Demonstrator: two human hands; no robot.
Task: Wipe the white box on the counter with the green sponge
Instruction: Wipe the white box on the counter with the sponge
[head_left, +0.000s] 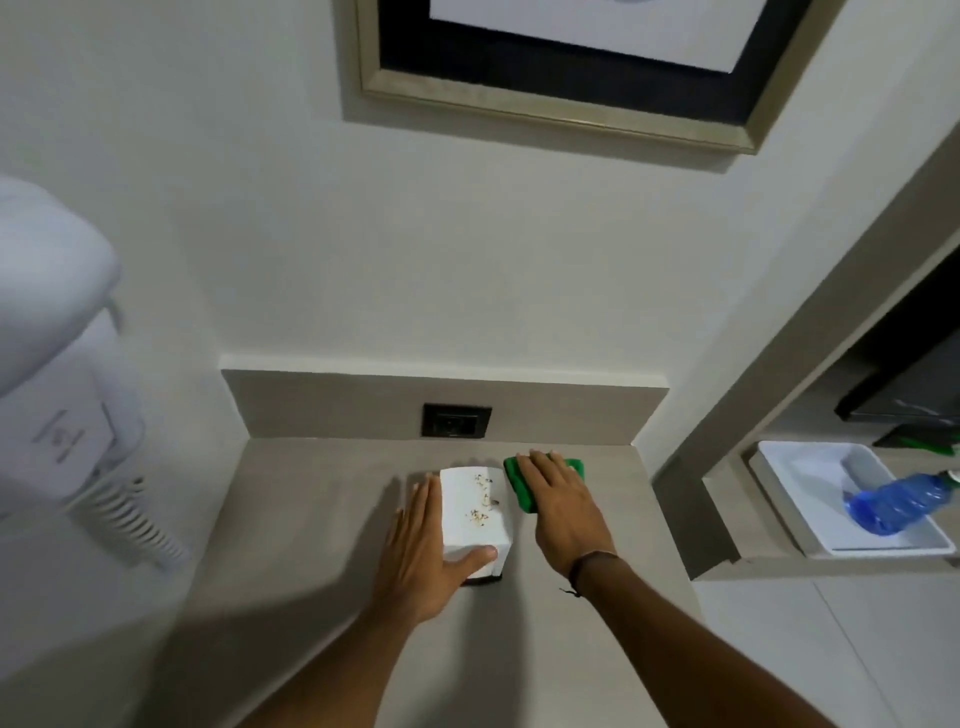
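Bracing white box (474, 512) with left hand (423, 551), thumb wrapped around near end; pressing green sponge (521, 486) flat under right hand (558, 512), fingers extended, near counter (322, 519) back edge, readying crumb wipe.

Both forearms are bare, no sleeves showing. A thin dark cord bracelet (592, 564) circles the right wrist.

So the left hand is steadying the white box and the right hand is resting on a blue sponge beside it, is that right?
Not quite: the sponge is green, not blue, as the head view shows. The rest holds: the left hand steadies the white box, and the right hand rests on the sponge beside it.
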